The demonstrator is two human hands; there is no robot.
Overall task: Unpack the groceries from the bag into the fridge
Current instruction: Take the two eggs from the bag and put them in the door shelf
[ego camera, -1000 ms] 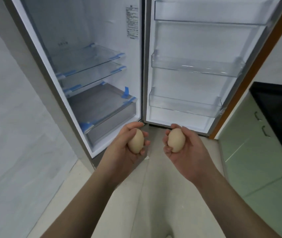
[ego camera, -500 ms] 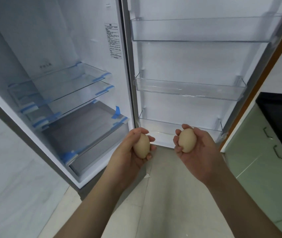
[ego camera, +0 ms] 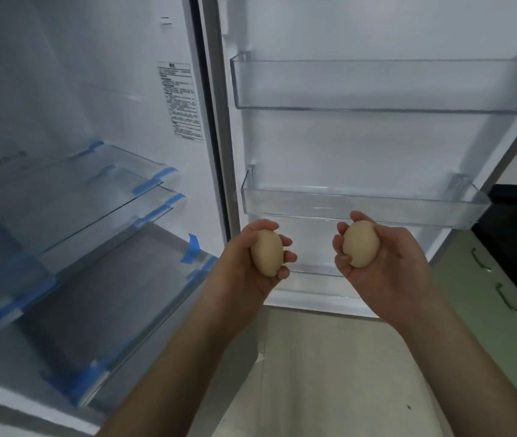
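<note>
Eggs, tan, smooth: left hand [ego camera: 244, 266] fingers curled round left egg [ego camera: 267, 252], right hand [ego camera: 383, 266] round right egg [ego camera: 361, 243], both before fridge door [ego camera: 345, 146] w/ clear door bins [ego camera: 361, 203]. Glass shelves [ego camera: 71, 197] blue-taped; pale floor [ego camera: 329, 373], green cabinet [ego camera: 471, 279] at right.

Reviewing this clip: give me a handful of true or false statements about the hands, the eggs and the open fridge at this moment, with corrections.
1. Each hand holds one egg. True: the left hand grips the left egg, the right hand grips the right egg.
2. The fridge door is closed. False: it stands open, showing the middle door bin.
3. The upper door bin holds bottles. False: nothing shows in it.
4. Blue tape marks the glass shelves. True.
5. The eggs touch each other. False: they are apart.
</note>
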